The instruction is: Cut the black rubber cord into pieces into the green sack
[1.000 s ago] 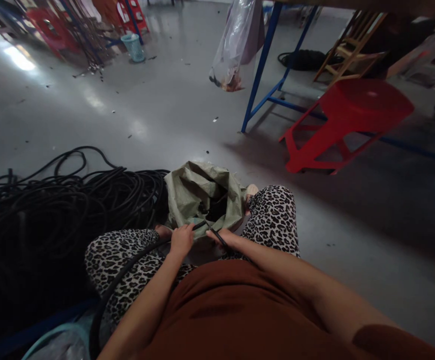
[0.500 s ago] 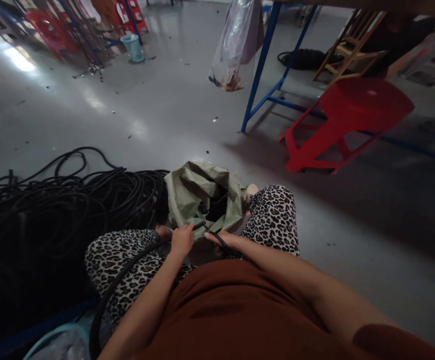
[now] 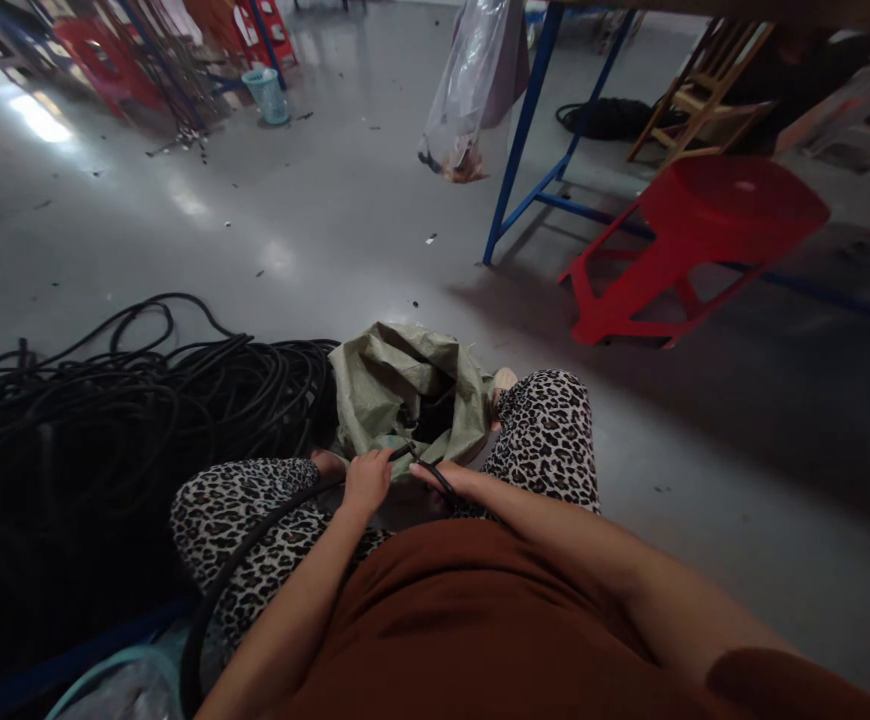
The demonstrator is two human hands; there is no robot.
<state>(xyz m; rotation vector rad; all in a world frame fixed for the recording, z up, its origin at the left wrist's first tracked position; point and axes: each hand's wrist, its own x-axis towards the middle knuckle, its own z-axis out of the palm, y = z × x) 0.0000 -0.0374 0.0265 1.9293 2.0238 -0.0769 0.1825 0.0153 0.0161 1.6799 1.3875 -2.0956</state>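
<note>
My left hand (image 3: 367, 482) is closed round a thick black cable (image 3: 244, 548), which runs down past my left knee. The cable's short free end (image 3: 400, 453) pokes out beyond my fingers, over the near rim of a sack. In my right hand (image 3: 442, 480), also closed, is a slim black-handled tool (image 3: 433, 474). Its tip meets or nearly meets the cable end; the exact kind is too small to tell. Between my feet stands the open greenish woven sack (image 3: 364, 385), with dark contents inside.
A large heap of black cable (image 3: 202, 390) lies on my left. At lower left is a light-blue basket (image 3: 116, 660) with plastic in it. Ahead right stand a red stool (image 3: 735, 210) and a blue-legged table (image 3: 529, 130) with a clear plastic bag (image 3: 472, 90) hanging from it.
Almost nothing differs. My left hand and the cable end have shifted very slightly to the right; the right hand keeps its place and both grips stay the same.
</note>
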